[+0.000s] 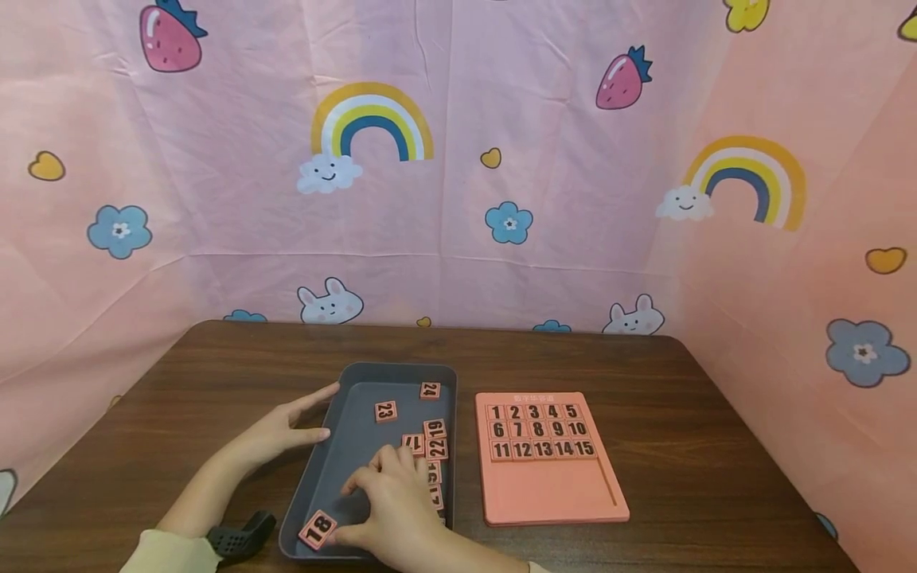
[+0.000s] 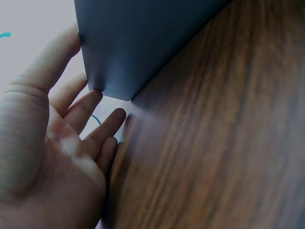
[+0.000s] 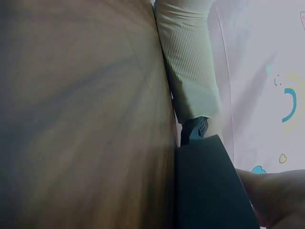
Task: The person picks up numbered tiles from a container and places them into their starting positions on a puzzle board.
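Note:
In the head view my left hand [image 1: 275, 430] lies along the left side of a dark grey tray [image 1: 344, 430], thumb and fingertips touching its rim. The left wrist view shows those fingers extended against the tray's outer wall [image 2: 128, 43]. My right hand [image 1: 397, 501] is over the tray's near part, fingers loosely bent. Its thumb tip is right at the edge of the number 18 tile [image 1: 318, 529], which lies in the near left corner. Beyond that hand are the 22 tile [image 1: 435, 448], the 23 tile [image 1: 385, 411] and the 24 tile [image 1: 430, 390]. Other tiles are partly hidden by it.
Right of the tray lies a pink number board [image 1: 552, 493], with tiles 1 to 15 in three rows and a bare lower part. Both stand on a brown wooden table [image 1: 680, 469]. A patterned cloth [image 1: 458, 207] hangs behind and at the sides.

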`<action>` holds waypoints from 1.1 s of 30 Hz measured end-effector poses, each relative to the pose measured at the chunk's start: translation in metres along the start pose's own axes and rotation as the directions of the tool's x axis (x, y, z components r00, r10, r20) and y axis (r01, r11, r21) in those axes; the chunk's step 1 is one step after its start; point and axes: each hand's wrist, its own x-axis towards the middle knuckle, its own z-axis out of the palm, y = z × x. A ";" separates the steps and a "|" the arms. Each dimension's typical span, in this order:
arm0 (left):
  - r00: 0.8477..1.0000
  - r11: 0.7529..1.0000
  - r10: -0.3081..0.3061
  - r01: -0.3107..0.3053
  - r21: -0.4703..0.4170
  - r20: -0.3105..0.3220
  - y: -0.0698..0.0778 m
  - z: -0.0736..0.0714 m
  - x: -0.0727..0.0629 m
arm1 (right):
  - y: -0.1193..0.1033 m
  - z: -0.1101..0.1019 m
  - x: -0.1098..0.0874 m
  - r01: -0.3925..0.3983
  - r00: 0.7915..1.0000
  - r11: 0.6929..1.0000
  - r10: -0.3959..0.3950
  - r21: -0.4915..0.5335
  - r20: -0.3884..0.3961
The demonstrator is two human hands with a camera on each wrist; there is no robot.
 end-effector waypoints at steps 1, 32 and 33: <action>1.000 1.000 -0.001 0.001 -0.003 0.001 0.000 0.000 0.000 | -0.001 0.002 0.001 -0.006 1.000 1.000 0.006 -0.007 0.012; 1.000 1.000 -0.006 0.006 -0.022 0.005 -0.001 -0.002 0.001 | -0.015 0.008 0.020 -0.148 0.982 0.971 0.166 -0.189 0.084; 1.000 1.000 -0.007 0.007 -0.023 0.007 -0.001 -0.002 0.001 | -0.012 0.005 0.020 -0.162 0.982 0.967 0.177 -0.199 0.061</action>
